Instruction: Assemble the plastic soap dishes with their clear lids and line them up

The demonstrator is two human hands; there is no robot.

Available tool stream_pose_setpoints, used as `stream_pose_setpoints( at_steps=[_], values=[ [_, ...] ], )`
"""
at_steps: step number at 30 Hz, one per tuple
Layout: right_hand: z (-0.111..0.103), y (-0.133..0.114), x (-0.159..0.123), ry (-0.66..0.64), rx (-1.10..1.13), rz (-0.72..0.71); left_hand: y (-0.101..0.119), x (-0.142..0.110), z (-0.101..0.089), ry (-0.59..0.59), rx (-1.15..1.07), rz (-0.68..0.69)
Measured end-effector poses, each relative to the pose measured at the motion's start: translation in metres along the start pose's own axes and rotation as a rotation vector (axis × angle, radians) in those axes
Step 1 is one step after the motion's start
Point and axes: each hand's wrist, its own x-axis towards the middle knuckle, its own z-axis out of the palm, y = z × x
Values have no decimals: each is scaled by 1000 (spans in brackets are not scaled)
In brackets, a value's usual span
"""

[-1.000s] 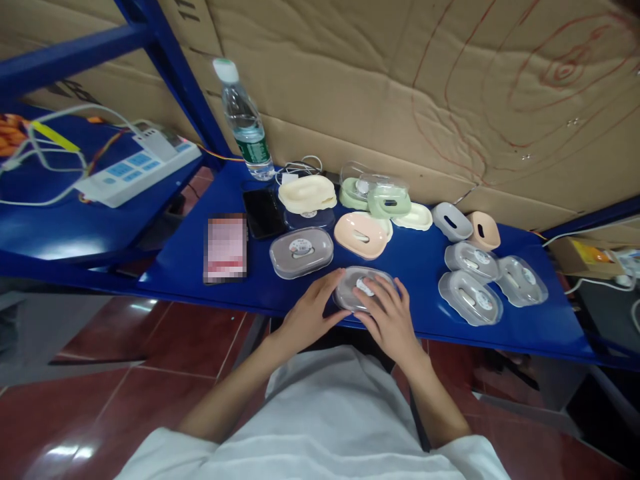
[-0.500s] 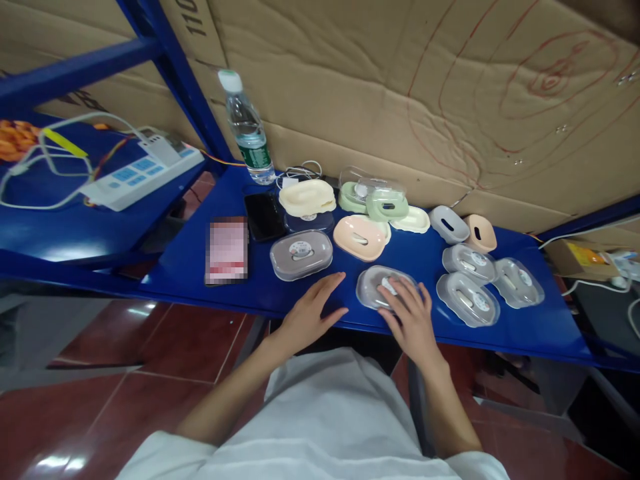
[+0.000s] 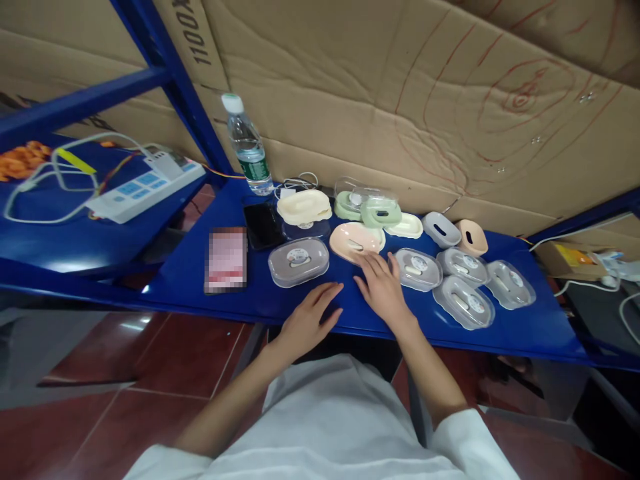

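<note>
My right hand point(image 3: 383, 287) reaches over the front edge of a peach oval soap dish point(image 3: 353, 237); its fingers are spread, and whether they touch the dish I cannot tell. Just right of that hand is a grey soap box with a clear lid and round sticker point(image 3: 417, 270). My left hand point(image 3: 310, 317) rests near the table's front edge, fingers stretched out, holding nothing. Beyond its fingertips sits another grey lidded soap box point(image 3: 299, 261). Behind the peach dish stand green soap box parts point(image 3: 381, 212), and a cream tray point(image 3: 304, 207) lies to their left.
On the right are several more lidded grey boxes point(image 3: 465, 303), plus a grey base point(image 3: 441, 230) and a peach base point(image 3: 471, 238). A water bottle point(image 3: 253, 160), a black phone point(image 3: 263, 225) and a blurred pink item point(image 3: 226, 260) occupy the left. Cardboard point(image 3: 350, 87) walls the back.
The grey lidded box under my right hand has moved right and back, beside the others. My right hand has let go of it and moved left to the peach dish. The view has shifted slightly.
</note>
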Motion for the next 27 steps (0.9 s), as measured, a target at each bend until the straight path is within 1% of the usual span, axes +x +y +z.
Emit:
stream_pose_setpoints(
  at_steps=[2,3,5,7,10,12,13,15,17,20,22,25,27],
  values=[
    [4,7,4,1,22,35,1,-1,-1,6,-4,-6],
    [4,11,2,18,39,46,2,-2,-2,7,-5,-7],
    [-2,14,-13,93,104,57,4,-2,-3,-1,1,0],
    [-9,10,-36,222,212,97,5,3,-4,-27,18,29],
    [-11,-4,-75,460,364,264,5,26,-6,-96,77,148],
    [-8,-10,-97,550,427,374,3,52,-5,-134,137,234],
    [-5,-11,-106,556,452,408,2,65,-3,-142,171,249],
    [-2,-8,-118,533,499,447,4,89,3,-150,265,224],
    [0,-1,-124,516,535,476,10,103,12,-176,387,188],
    [-1,6,-124,531,564,510,27,103,27,-216,469,197],
    [-2,6,-122,535,562,516,37,98,35,-196,458,188],
    [0,3,-121,524,561,518,46,94,43,-127,471,82],
    [0,2,-122,524,547,519,48,89,46,-117,483,34]
  ],
)
